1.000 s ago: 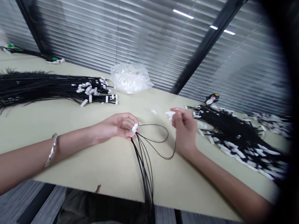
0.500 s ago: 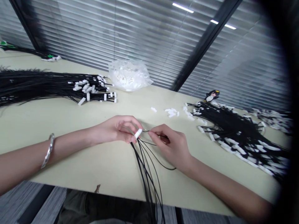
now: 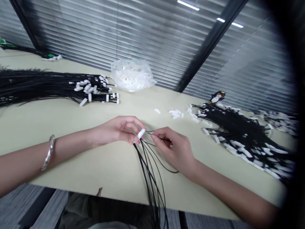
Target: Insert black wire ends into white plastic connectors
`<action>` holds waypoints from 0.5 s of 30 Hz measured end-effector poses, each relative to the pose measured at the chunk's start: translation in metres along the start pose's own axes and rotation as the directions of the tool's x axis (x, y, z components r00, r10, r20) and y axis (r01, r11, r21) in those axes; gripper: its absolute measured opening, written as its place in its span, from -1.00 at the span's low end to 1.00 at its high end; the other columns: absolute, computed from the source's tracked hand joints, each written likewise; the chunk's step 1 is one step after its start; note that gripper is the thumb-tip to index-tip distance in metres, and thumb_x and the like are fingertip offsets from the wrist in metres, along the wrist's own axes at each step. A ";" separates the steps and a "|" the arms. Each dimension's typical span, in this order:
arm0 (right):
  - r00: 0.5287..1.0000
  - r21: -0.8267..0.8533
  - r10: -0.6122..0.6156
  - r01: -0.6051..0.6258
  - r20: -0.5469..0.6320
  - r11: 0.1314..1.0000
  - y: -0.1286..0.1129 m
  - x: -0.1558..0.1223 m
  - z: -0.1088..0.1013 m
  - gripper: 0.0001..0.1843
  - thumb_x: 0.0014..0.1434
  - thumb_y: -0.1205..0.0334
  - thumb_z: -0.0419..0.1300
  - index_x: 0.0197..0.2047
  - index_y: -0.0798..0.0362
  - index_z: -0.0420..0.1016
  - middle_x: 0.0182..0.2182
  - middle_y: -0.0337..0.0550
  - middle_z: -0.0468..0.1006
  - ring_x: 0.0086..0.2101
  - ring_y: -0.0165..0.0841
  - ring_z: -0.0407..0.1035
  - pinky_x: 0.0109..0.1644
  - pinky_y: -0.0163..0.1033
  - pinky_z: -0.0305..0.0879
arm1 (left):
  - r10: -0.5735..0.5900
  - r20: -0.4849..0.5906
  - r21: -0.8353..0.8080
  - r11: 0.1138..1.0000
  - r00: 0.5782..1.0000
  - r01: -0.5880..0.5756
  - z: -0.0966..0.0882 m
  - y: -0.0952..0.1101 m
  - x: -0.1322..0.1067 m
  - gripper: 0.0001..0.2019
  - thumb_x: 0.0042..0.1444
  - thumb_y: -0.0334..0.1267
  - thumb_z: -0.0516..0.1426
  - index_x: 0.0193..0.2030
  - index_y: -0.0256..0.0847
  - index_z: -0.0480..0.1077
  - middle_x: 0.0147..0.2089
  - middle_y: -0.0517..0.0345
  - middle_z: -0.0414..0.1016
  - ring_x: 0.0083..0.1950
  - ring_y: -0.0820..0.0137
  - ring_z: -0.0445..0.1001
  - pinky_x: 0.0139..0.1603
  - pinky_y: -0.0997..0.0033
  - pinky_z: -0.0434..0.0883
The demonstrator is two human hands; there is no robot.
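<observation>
- Black wires (image 3: 152, 178) rise from the near edge of the surface (image 3: 95, 165) to both hands
- Pinched in the left hand (image 3: 116, 130): a white connector (image 3: 141, 134), long axis tilted up-right toward the right hand (image 3: 176, 149)
- Just beside it, the right hand pinches one wire end (image 3: 148, 132) at the connector's upper face; contact cannot be told
- Beyond: loose connectors (image 3: 175, 114), clear bag (image 3: 132, 75)

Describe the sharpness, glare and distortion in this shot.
Head view: left hand, white plug and right hand pinching a black wire look sharp. Head view: the right edge fades black, blurring the wire pile. Head view: lamp glare streaks the bowed blinds.
</observation>
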State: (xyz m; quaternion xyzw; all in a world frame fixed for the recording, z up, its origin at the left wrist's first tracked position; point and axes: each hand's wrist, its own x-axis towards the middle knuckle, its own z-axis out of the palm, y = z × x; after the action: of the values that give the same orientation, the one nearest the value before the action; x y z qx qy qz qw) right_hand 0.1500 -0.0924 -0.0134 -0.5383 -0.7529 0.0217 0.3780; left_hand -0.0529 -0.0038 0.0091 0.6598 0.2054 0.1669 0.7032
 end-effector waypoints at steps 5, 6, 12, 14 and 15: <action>0.997 0.014 0.076 -0.076 0.012 0.997 -0.001 0.000 0.001 -0.81 0.13 0.18 0.09 -0.34 0.14 0.40 -0.58 -0.31 0.30 -0.56 -0.77 0.08 -0.48 -0.63 0.02 | -0.007 0.004 0.007 1.000 1.000 0.007 0.000 0.000 0.000 -0.70 -0.01 -0.48 0.18 -0.10 -0.27 0.34 -0.17 0.01 0.48 -0.20 0.35 0.47 -0.17 0.33 0.39; 0.997 0.015 0.082 -0.082 0.009 0.997 0.000 -0.001 0.001 -0.81 0.13 0.18 0.09 -0.34 0.13 0.40 -0.58 -0.31 0.30 -0.56 -0.77 0.07 -0.48 -0.63 0.02 | -0.008 0.003 0.011 1.000 1.000 0.008 0.000 0.000 0.000 -0.70 -0.01 -0.49 0.18 -0.10 -0.28 0.34 -0.17 0.01 0.48 -0.20 0.35 0.47 -0.17 0.33 0.39; 0.994 0.022 0.103 -0.104 0.028 0.994 0.000 -0.001 0.001 -0.82 0.13 0.16 0.09 -0.33 0.10 0.39 -0.58 -0.34 0.30 -0.56 -0.79 0.08 -0.48 -0.64 0.01 | -0.018 -0.002 0.017 1.000 1.000 0.018 0.000 0.000 0.000 -0.69 -0.01 -0.49 0.18 -0.09 -0.28 0.33 -0.16 0.00 0.47 -0.20 0.35 0.47 -0.16 0.32 0.38; 0.995 0.020 0.103 -0.103 0.020 0.994 0.001 -0.001 0.001 -0.82 0.13 0.16 0.09 -0.32 0.11 0.39 -0.59 -0.34 0.29 -0.57 -0.79 0.07 -0.48 -0.64 0.02 | -0.020 -0.002 0.016 1.000 1.000 0.020 0.000 0.000 0.000 -0.70 0.00 -0.49 0.18 -0.09 -0.28 0.33 -0.16 0.00 0.47 -0.19 0.34 0.47 -0.15 0.32 0.38; 0.995 0.018 0.101 -0.101 0.015 0.995 0.001 -0.001 0.001 -0.82 0.13 0.17 0.09 -0.32 0.11 0.39 -0.59 -0.33 0.29 -0.57 -0.78 0.07 -0.48 -0.64 0.02 | -0.021 -0.002 0.016 1.000 1.000 0.021 0.000 0.000 0.000 -0.70 0.00 -0.49 0.18 -0.09 -0.28 0.33 -0.16 0.00 0.47 -0.19 0.34 0.47 -0.15 0.32 0.38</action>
State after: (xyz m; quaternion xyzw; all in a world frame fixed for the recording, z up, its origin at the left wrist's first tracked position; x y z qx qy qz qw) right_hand 0.1499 -0.0927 -0.0152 -0.5719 -0.7273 0.0515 0.3759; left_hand -0.0523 -0.0038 0.0093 0.6630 0.2142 0.1586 0.6996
